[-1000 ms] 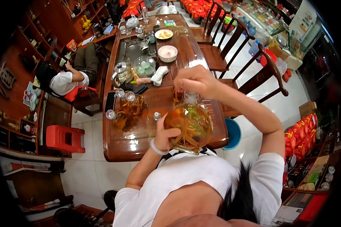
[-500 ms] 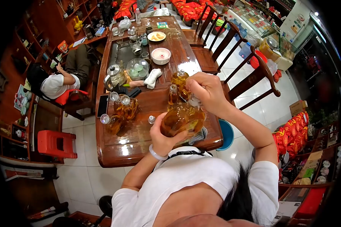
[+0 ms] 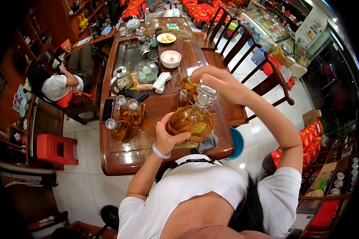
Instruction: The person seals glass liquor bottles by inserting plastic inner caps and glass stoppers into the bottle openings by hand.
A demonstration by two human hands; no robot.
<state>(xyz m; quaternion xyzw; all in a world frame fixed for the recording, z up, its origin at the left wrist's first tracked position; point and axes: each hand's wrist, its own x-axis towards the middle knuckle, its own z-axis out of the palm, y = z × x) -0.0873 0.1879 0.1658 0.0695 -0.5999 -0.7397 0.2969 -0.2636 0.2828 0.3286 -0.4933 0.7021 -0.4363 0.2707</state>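
My left hand (image 3: 169, 137), with a pale bangle at the wrist, is wrapped round the side of a round glass bottle (image 3: 191, 123) of amber liquid, held tilted above the table's near edge. My right hand (image 3: 217, 81) is raised over the bottle's clear glass stopper (image 3: 207, 94), fingers bent; whether they grip it is hard to make out. Behind the bottle stand a small amber bottle (image 3: 182, 98) and another amber bottle (image 3: 189, 84). More stoppered amber bottles (image 3: 135, 112) are on the left. A grey cloth (image 3: 208, 142) lies at the table's edge.
On the wooden table (image 3: 147, 157) are a phone (image 3: 107, 110), a glass kettle (image 3: 122, 76), a white towel (image 3: 161, 82), a lidded bowl (image 3: 170, 59) and a plate (image 3: 166, 38). A seated person (image 3: 62, 85) is at the left, chairs (image 3: 263, 85) at the right, a blue bucket (image 3: 236, 143) below.
The bottle has moved left, and its neck and stopper now show more. My right hand has gone from a closed grip at the neck to a looser pose above the stopper.
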